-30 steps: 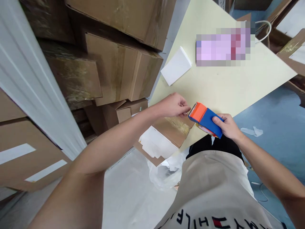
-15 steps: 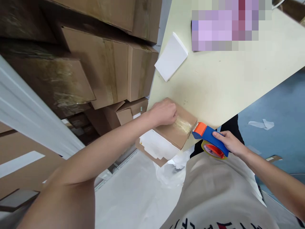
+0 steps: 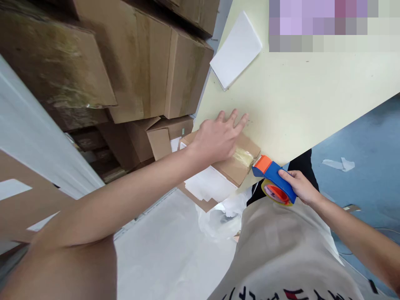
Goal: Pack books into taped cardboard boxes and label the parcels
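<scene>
A small cardboard box (image 3: pixel 229 171) lies at the near corner of the pale table, with a strip of clear yellowish tape (image 3: pixel 244 156) on its top. Over the box is my left hand (image 3: pixel 218 135), fingers spread toward the table and nothing in its grasp; the palm side is hidden. My right hand (image 3: pixel 300 185) grips a blue and orange tape dispenser (image 3: pixel 275 177) at the box's right end. Its orange head is close against the box edge, where the tape strip ends. A roll of tape (image 3: pixel 277 193) hangs under the dispenser's body.
A stack of white paper (image 3: pixel 236 50) lies farther up the table (image 3: pixel 296 96). Large cardboard boxes (image 3: pixel 150 66) are piled on the left, beside a pale metal post (image 3: pixel 43 125). White plastic sheeting (image 3: pixel 162 250) is below, and paper scraps (image 3: pixel 339 164) lie on the blue floor.
My left hand has gone from curled fingers to spread ones on the box. The right hand keeps the tape dispenser at the box end. The camera view has shifted slightly.
</scene>
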Demonstrator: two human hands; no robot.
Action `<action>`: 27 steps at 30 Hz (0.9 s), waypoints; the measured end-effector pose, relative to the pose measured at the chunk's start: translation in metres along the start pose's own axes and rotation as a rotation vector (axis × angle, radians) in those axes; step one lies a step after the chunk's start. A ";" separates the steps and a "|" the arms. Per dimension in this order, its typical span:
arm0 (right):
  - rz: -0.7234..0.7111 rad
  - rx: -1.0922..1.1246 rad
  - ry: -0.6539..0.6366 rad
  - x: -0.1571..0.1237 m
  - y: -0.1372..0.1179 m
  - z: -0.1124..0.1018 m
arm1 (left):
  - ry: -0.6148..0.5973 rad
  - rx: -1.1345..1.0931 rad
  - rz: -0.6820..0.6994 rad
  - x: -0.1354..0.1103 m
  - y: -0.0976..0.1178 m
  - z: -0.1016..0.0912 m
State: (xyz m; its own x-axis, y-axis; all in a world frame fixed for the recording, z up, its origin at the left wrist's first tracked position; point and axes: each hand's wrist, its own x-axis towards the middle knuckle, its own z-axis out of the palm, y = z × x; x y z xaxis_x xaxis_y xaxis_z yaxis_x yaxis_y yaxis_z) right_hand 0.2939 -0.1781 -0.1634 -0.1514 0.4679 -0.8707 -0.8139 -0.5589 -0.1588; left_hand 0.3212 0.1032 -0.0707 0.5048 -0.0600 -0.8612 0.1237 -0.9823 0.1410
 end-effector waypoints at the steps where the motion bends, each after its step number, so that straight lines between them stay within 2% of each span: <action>1: 0.009 0.018 -0.004 0.000 0.001 0.001 | -0.026 -0.008 0.085 -0.006 -0.005 0.001; 4: 0.042 0.071 -0.012 0.002 0.002 0.002 | -0.157 -0.029 0.319 -0.022 -0.023 0.015; 6: 0.051 0.094 -0.013 0.004 0.002 0.002 | -0.199 -0.027 0.347 -0.029 -0.033 0.027; 8: 0.042 0.107 -0.020 0.006 -0.002 0.003 | -0.188 -0.034 0.315 -0.033 -0.042 0.036; 11: 0.002 0.114 -0.069 0.012 -0.020 0.007 | -0.120 -0.081 0.243 -0.037 -0.054 0.039; 16: -0.095 0.047 -0.166 0.036 -0.081 0.031 | 0.003 -0.249 -0.033 -0.055 -0.090 0.039; 19: -0.131 -0.019 -0.179 0.057 -0.130 0.057 | 0.135 -0.372 -0.287 -0.068 -0.112 0.048; 21: -0.136 -0.056 -0.214 0.072 -0.158 0.076 | 0.275 -0.459 -0.450 -0.076 -0.118 0.057; 23: -0.155 -0.089 -0.231 0.086 -0.181 0.092 | 0.464 -0.535 -0.582 -0.080 -0.114 0.069; 25: -0.218 -0.115 -0.180 0.100 -0.197 0.102 | 0.667 -0.571 -0.668 -0.080 -0.100 0.083; 27: -0.297 -0.146 -0.097 0.111 -0.207 0.108 | 0.808 -0.564 -0.650 -0.077 -0.082 0.096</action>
State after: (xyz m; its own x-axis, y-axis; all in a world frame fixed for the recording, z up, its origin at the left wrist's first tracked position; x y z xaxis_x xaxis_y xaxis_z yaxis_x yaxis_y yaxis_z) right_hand 0.3851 0.0637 -0.1769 0.0218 0.6840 -0.7291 -0.7426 -0.4773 -0.4699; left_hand 0.1904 0.1714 -0.0625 0.5766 0.7515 -0.3204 0.8149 -0.5569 0.1603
